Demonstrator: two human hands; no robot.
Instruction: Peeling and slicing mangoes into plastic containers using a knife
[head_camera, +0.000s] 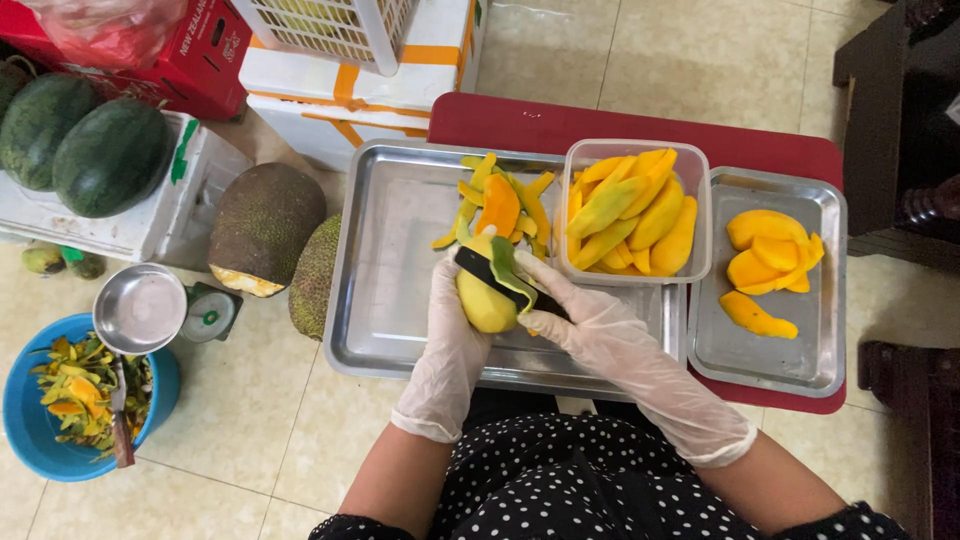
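Mango (484, 300), half-peeled and likely slick, sits gripped in the gloved left hand (452, 335); the right hand (575, 318), clasping a dark peeler (488, 270), could slip toward the left fingers.

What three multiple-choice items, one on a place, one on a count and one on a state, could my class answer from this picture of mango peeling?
1. Where does the clear tub of mango slices stand?
A. in the large steel tray
B. on the floor
C. in the blue basin

2. How many watermelons lie at top left?
A. one
B. two
C. four

3. What state is the mango in the hands?
A. unpeeled
B. partly peeled
C. sliced

Answers: 1 A, the tub sits in the tray's right corner. 2 B, two green melons lie side by side. 3 B, the left hand holds it while a peel strip curls off by the right hand.
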